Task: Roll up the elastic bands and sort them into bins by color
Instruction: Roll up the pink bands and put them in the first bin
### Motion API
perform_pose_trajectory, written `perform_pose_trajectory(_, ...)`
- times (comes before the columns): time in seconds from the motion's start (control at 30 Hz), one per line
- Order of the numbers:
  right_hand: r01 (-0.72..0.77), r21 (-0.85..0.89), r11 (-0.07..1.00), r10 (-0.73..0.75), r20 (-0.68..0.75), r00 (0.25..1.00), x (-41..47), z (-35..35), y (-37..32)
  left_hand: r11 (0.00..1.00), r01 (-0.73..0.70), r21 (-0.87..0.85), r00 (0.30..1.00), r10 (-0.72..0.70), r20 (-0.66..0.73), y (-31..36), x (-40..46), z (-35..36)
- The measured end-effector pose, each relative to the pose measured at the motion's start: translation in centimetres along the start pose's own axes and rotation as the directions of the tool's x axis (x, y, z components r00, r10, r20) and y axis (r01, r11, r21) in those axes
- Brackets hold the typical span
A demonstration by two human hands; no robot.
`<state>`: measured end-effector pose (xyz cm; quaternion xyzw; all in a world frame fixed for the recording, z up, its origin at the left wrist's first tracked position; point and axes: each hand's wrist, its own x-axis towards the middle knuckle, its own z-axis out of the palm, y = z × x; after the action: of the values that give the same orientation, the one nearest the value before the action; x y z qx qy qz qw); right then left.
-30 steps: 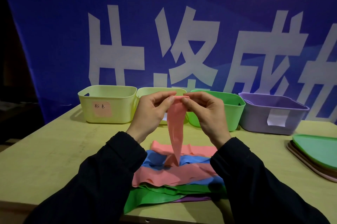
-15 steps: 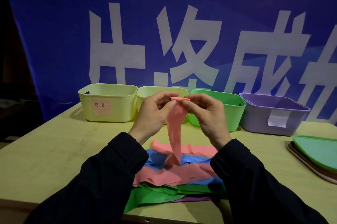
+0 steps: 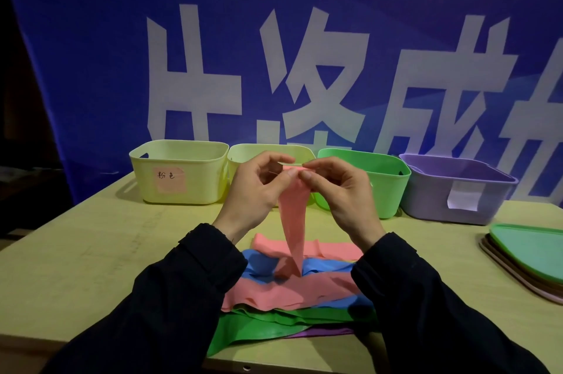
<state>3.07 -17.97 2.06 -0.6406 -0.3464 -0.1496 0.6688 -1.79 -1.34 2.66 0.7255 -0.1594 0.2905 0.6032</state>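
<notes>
Head view: both hands pinch a pink band (image 3: 292, 221) above the wooden table (image 3: 91, 251), 4 bins behind.

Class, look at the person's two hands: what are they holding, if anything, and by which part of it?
Both hands, left hand and right hand, pinch the pink band at its top end; the rest hangs down.

Pale wooden table (image 3: 91, 251), four bins (image 3: 179, 172) along back, loose bands pile (image 3: 274, 309), stacked lids (image 3: 530, 258) right.

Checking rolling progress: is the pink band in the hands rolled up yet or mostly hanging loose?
Mostly loose. Both hands, left hand and right hand, pinch only the top of the pink band; the rest hangs unrolled onto the pile.
</notes>
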Motion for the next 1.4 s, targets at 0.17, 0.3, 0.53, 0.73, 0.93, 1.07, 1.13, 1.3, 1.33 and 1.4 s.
perform_pose_trajectory(0.17, -0.027, 0.035, 0.999, 0.028, -0.012, 1.0, -0.12, 0.07, -0.09, 0.999, -0.018, -0.033, 1.0, 0.018, -0.001, 0.21, -0.02, 0.13)
perform_pose_trajectory(0.3, -0.026, 0.028, 0.999, 0.026, -0.02, 0.999, -0.11, -0.05, -0.33, 0.999, -0.013, -0.031, 1.0, 0.014, 0.009, 0.28, -0.13, 0.13)
perform_pose_trajectory(0.53, -0.033, 0.029, 0.999, 0.034, -0.024, 0.999, -0.05, -0.34, -0.58, 0.999, -0.014, -0.05, 1.0, 0.014, 0.004, 0.24, -0.13, 0.08)
perform_pose_trajectory(0.73, -0.006, 0.026, 1.0, 0.006, 0.009, 1.0, -0.12, -0.49, -0.68, 0.998, -0.017, -0.057, 1.0, 0.017, -0.005, 0.22, -0.12, 0.22)
perform_pose_trajectory(0.93, -0.032, 0.029, 0.999, 0.032, 0.0, 0.999, -0.36, -0.33, -0.41, 0.998, -0.009, -0.055, 1.0, 0.009, 0.002, 0.02, -0.24, 0.19)
perform_pose_trajectory(1.07, -0.029, 0.017, 0.999, 0.029, 0.015, 0.999, -0.31, -0.38, -0.29, 1.0, 0.02, 0.014, 1.0, -0.02, 0.007, -0.11, -0.24, -0.02)
perform_pose_trajectory(1.13, -0.049, 0.03, 0.998, 0.049, 0.005, 0.999, -0.33, -0.26, -0.23, 1.0, 0.018, -0.007, 1.0, -0.018, 0.009, -0.1, -0.31, -0.05)
perform_pose_trajectory(1.3, -0.064, 0.04, 0.997, 0.065, -0.021, 0.998, -0.48, 0.0, -0.03, 1.0, 0.016, -0.005, 1.0, -0.016, 0.013, -0.09, -0.33, -0.05)
perform_pose_trajectory(1.33, -0.06, 0.035, 0.998, 0.061, -0.018, 0.998, -0.48, -0.06, 0.05, 1.0, 0.022, 0.008, 1.0, -0.022, 0.011, -0.14, -0.35, -0.07)
perform_pose_trajectory(1.4, -0.054, 0.021, 0.998, 0.054, -0.012, 0.998, -0.45, -0.17, 0.19, 1.0, 0.025, 0.017, 1.0, -0.025, 0.007, -0.24, -0.4, -0.12)
